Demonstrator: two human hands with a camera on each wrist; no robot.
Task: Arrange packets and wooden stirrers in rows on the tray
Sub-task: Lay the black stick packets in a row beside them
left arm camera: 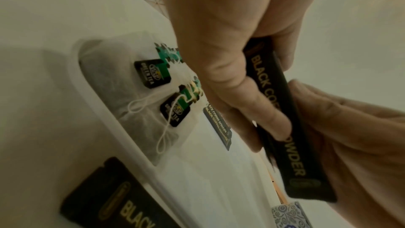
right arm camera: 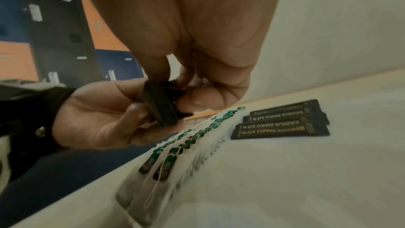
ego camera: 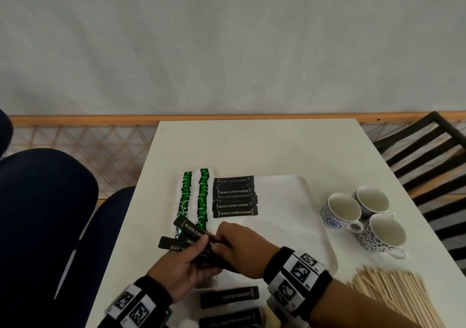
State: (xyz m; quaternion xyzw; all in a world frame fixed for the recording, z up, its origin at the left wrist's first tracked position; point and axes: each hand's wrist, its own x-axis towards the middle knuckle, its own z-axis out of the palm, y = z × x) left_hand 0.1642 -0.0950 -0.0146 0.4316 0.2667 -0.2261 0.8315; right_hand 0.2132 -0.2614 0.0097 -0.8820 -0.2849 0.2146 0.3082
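White tray (ego camera: 317,226) on white table (ego camera: 252,146). On tray, far left: two rows of green-tagged tea bags (ego camera: 195,196); just beside them, one overlapping row of black coffee packets (ego camera: 234,197). Held above tray's near left corner: small bundle of black coffee packets (ego camera: 194,230), gripped in curled left hand (ego camera: 181,271); right hand (ego camera: 242,248) pinching bundle's end, count of packets held unclear. Loose black packets (ego camera: 229,296) at near edge. Wooden stirrers (ego camera: 393,295) heaped on table, near right, off tray. Three blue-patterned cups (ego camera: 363,216) right of tray.
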